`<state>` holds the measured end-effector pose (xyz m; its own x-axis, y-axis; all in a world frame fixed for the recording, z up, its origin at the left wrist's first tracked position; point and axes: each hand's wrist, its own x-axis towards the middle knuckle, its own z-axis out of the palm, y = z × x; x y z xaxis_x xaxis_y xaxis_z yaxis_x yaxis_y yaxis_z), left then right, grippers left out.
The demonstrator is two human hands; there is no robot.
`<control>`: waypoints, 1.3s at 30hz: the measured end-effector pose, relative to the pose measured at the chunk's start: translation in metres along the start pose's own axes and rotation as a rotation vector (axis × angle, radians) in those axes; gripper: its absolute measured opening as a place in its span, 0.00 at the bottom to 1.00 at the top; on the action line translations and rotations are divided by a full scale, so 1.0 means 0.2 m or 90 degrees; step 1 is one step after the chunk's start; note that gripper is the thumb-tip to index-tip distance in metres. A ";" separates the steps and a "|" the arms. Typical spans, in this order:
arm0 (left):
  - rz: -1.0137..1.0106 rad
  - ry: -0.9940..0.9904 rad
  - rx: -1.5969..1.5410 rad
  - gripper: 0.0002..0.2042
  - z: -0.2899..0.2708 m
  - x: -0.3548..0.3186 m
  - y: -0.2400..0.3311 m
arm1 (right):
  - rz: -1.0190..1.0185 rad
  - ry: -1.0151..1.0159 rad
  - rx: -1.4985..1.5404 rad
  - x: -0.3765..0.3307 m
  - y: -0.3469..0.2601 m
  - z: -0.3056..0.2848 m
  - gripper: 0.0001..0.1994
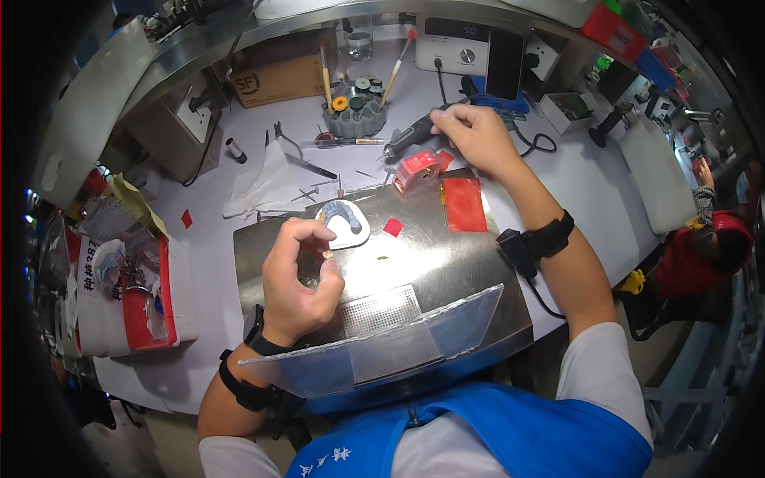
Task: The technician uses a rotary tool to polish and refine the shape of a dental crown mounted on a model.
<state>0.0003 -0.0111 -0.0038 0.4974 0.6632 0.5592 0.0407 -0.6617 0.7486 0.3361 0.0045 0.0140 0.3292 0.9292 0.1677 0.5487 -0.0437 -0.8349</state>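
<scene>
My left hand is closed in a pinch over the metal work surface. Between its thumb and fingertips is a tiny cream piece like a dental crown. Just beyond those fingers lies a dental model, a grey tooth arch on a white base. At the far right of the metal, my right hand grips a dark dental handpiece, its tip pointing left. Below the handpiece are a red tape dispenser, a red booklet and a small red square. A tiny fragment rests on the metal.
A clear shield stands along the near edge. To the left is a white bin with bags. Behind are tweezers, loose burs, a grey bur holder, a control box and a phone. Another person sits at right.
</scene>
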 end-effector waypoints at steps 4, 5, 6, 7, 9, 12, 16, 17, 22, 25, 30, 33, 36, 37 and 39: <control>-0.079 -0.002 -0.070 0.16 -0.02 -0.02 -0.01 | -0.298 -0.132 -0.144 -0.16 -0.09 0.04 0.13; -0.082 -0.005 -0.071 0.16 -0.01 -0.02 -0.03 | -0.332 -0.092 -0.211 -0.17 -0.07 0.05 0.15; -0.098 -0.001 -0.100 0.16 -0.02 -0.02 -0.03 | -0.368 -0.052 -0.278 -0.18 -0.06 0.06 0.18; -0.114 0.005 -0.128 0.16 -0.02 -0.02 -0.04 | -0.368 -0.053 -0.278 -0.19 -0.06 0.06 0.18; -0.115 0.005 -0.136 0.16 -0.03 -0.03 -0.04 | -0.350 -0.048 -0.327 -0.20 -0.07 0.06 0.23; -0.105 0.007 -0.137 0.16 -0.03 -0.03 -0.04 | -0.288 -0.140 -0.251 -0.22 -0.13 0.04 0.19; -0.091 -0.015 -0.104 0.16 -0.03 -0.02 -0.04 | -0.314 -0.119 -0.011 -0.19 -0.30 0.06 0.19; -0.084 -0.038 -0.096 0.16 -0.03 -0.02 -0.04 | -0.307 -0.080 -0.010 -0.16 -0.35 0.10 0.17; -0.113 0.023 -0.162 0.19 -0.01 0.00 -0.04 | -0.432 -0.006 -0.361 0.09 -0.34 0.39 0.15; -0.076 0.054 -0.147 0.20 -0.04 0.00 -0.08 | -0.454 -0.010 -0.369 0.07 -0.33 0.43 0.14; 0.009 0.106 -0.077 0.23 -0.02 0.00 -0.05 | -0.339 -0.255 0.035 -0.26 -0.45 0.31 0.12; 0.082 0.141 -0.062 0.22 0.00 0.00 -0.04 | -0.380 -0.260 0.142 -0.42 -0.40 0.35 0.11; 0.131 0.116 -0.011 0.22 0.02 0.01 -0.02 | -0.345 -0.220 0.165 -0.47 -0.37 0.36 0.11; 0.126 0.113 -0.010 0.22 0.03 0.01 -0.01 | -0.356 -0.205 0.170 -0.47 -0.36 0.36 0.10; 0.140 0.087 0.005 0.24 0.03 0.01 -0.01 | -0.364 -0.190 0.179 -0.49 -0.34 0.35 0.10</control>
<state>0.0073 -0.0102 -0.0064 0.3729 0.5441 0.7516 -0.0478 -0.7977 0.6012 0.2124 -0.0570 0.0184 -0.1987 0.8409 0.5033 0.3405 0.5408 -0.7691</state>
